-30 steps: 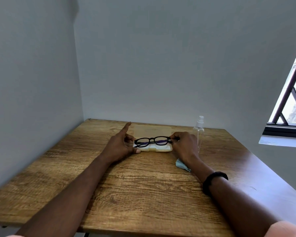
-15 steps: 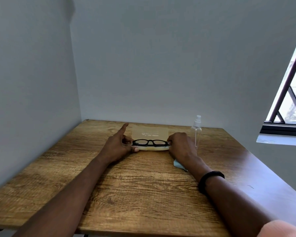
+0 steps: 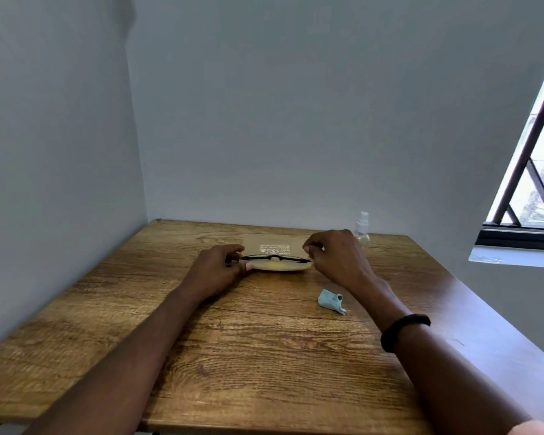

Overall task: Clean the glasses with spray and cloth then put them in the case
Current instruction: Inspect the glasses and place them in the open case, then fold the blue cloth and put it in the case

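Behind the right hand [image 3: 336,259], half-hidden spray bottle [image 3: 363,229]; nearer, blue cloth [image 3: 330,301].

Soft daylight comes in from the window [image 3: 528,183] on the right, leaving a faint sheen along the table [image 3: 484,309] edge there. The walls [image 3: 296,105] look greyish. The wide lens bends the edges, and everything's slightly soft.
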